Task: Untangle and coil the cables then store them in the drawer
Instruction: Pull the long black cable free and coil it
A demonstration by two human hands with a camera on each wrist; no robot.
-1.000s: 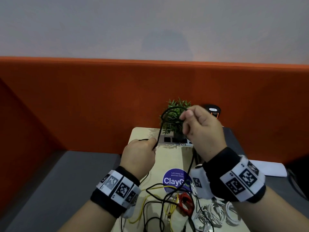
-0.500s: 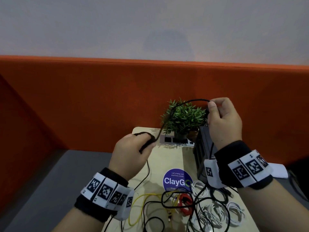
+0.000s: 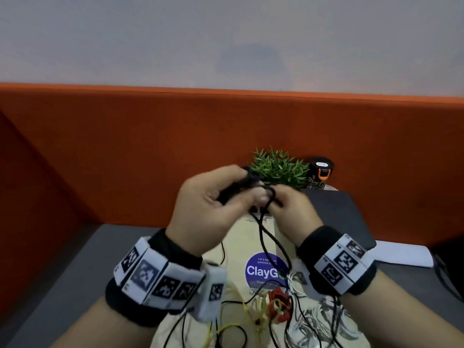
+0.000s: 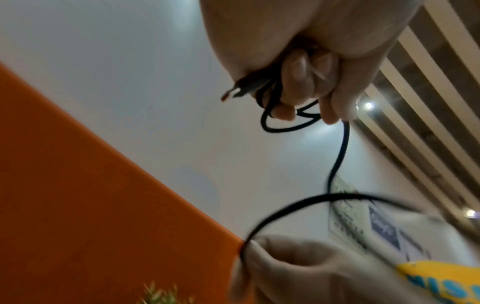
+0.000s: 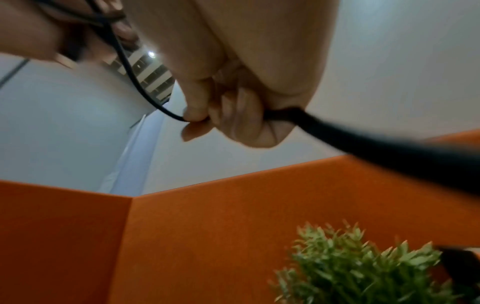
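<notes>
Both hands are raised above the table (image 3: 241, 237) and hold one black cable (image 3: 263, 229). My left hand (image 3: 213, 197) grips small loops of it, with its plug end (image 4: 239, 91) sticking out of the fist. My right hand (image 3: 286, 204) pinches the same black cable (image 5: 145, 90) between thumb and fingers, close against the left hand. The cable's free length hangs down to a tangle (image 3: 273, 305) of yellow, red, white and black cables on the table. No drawer can be made out.
A small green plant (image 3: 278, 167) and a black bottle with an orange clip (image 3: 320, 175) stand at the back of the table. A round blue sticker (image 3: 265, 270) lies on it. Orange partition walls (image 3: 150, 146) enclose the desk. White paper (image 3: 401, 254) lies right.
My right hand has come down and left from beside the plant to meet the left hand, bringing another length of black cable. The left hand has risen and now holds a thicker bundle.
</notes>
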